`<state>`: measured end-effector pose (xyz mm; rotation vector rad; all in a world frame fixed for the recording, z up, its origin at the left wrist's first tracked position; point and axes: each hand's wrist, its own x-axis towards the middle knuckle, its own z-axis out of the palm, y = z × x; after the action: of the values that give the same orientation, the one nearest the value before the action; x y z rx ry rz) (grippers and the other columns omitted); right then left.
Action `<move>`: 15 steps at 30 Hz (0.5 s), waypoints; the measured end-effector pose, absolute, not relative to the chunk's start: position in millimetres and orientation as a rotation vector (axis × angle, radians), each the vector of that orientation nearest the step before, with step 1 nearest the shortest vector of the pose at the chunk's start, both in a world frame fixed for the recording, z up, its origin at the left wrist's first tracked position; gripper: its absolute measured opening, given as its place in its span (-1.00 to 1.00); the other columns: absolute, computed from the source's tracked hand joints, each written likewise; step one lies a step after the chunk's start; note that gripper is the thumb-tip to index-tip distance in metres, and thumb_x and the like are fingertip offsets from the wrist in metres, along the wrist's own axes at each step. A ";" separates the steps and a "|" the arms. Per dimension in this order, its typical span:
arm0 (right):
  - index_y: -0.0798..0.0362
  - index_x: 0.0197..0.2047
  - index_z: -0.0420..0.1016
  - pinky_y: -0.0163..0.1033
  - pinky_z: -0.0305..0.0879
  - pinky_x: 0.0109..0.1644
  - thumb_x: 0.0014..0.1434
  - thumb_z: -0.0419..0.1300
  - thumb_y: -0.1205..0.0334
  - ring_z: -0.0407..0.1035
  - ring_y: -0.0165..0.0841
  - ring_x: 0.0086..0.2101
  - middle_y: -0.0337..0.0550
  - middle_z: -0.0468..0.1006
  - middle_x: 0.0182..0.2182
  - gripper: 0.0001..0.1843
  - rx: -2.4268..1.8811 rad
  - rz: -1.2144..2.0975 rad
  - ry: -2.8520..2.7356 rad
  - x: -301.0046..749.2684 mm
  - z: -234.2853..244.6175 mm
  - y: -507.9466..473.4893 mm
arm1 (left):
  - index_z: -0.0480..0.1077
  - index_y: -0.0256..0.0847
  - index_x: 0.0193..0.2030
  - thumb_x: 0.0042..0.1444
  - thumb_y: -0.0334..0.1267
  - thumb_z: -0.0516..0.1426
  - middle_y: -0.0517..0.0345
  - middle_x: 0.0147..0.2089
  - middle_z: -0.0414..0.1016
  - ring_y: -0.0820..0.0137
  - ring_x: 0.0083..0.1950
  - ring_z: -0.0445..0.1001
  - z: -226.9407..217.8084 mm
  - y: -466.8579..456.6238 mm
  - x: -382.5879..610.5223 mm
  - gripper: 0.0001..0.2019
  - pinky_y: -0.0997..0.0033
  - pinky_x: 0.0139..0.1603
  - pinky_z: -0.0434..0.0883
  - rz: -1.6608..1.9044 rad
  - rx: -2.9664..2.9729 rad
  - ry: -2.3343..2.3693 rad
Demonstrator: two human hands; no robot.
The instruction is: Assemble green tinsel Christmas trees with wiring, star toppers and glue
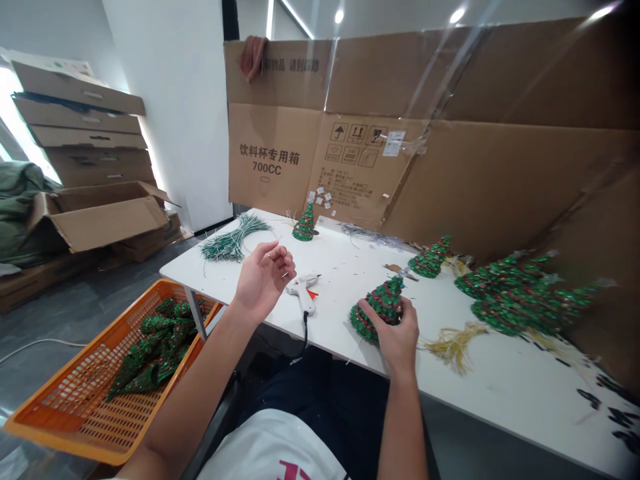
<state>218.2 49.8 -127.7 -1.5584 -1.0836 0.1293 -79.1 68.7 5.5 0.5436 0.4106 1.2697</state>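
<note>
Green tinsel Christmas tree (381, 310) wound with a red garland, tilted and firmly grasped in the right hand (397, 333), fingers wrapped around its side, right of centre on the white tabletop (493, 377) and toward the front edge. Base of the tree hidden by the fingers, so no telling whether it touches the surface.

Left hand (263, 280) released and empty, raised above the tabletop with palm open and fingers loosely curled, just beside a white hot glue gun (303, 292) with an orange trigger. Black cord (304, 333) running from the gun's handle over the front edge.

Toward the far edge, a finished small tinsel tree (304, 224) standing upright left of centre, with a bundle of green wire tinsel stems (231, 241) near the far left corner. Another tinsel tree (429, 258) lying tilted farther right, and a heap of tinsel trees (520, 297) against the right side. Loose gold tinsel strands (453, 345) near the front, right of the held tree.

Off the left edge, an orange plastic basket (60, 400) full of green tinsel cones (155, 350). Upright cardboard sheets (475, 173) along the far edge and right side, with flattened cardboard boxes (83, 133) stacked beyond the table on the left
</note>
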 end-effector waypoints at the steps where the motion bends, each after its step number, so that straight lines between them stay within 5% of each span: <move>1: -0.04 0.08 0.55 0.00 0.36 0.16 -0.02 0.54 -0.28 0.44 -0.14 -0.05 -0.18 0.49 -0.06 -0.28 -1.563 0.136 -1.076 218.0 -127.2 49.7 | 0.43 -0.18 -0.39 0.15 -0.12 0.32 0.20 -0.38 0.34 0.48 -0.39 0.35 4.5 69.7 -77.8 -0.76 0.45 -0.29 0.46 1.285 0.576 0.434; 10: -0.04 0.05 0.54 -0.01 0.35 0.14 -0.07 0.55 -0.32 0.43 -0.14 -0.07 -0.18 0.51 -0.08 -0.25 -1.583 0.160 -1.070 217.6 -127.3 51.2 | 0.39 -0.15 -0.42 0.07 0.06 0.27 0.14 -0.38 0.46 0.39 -0.35 0.43 -24.1 112.9 -90.8 -0.68 0.37 -0.24 0.45 1.499 0.962 0.804; 15: -0.04 0.06 0.54 -0.01 0.36 0.09 -0.07 0.54 -0.33 0.45 -0.12 -0.08 -0.17 0.51 -0.09 -0.23 -1.593 0.156 -1.084 220.0 -129.7 51.5 | 0.48 -0.20 -0.39 0.19 0.02 0.29 0.14 -0.35 0.53 0.39 -0.31 0.46 -40.3 158.9 -141.6 -0.68 0.37 -0.20 0.41 1.632 1.174 1.169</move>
<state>220.0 51.5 -129.7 -1.5926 -1.0837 0.1563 -141.6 158.9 -40.3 1.1735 1.1690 1.6321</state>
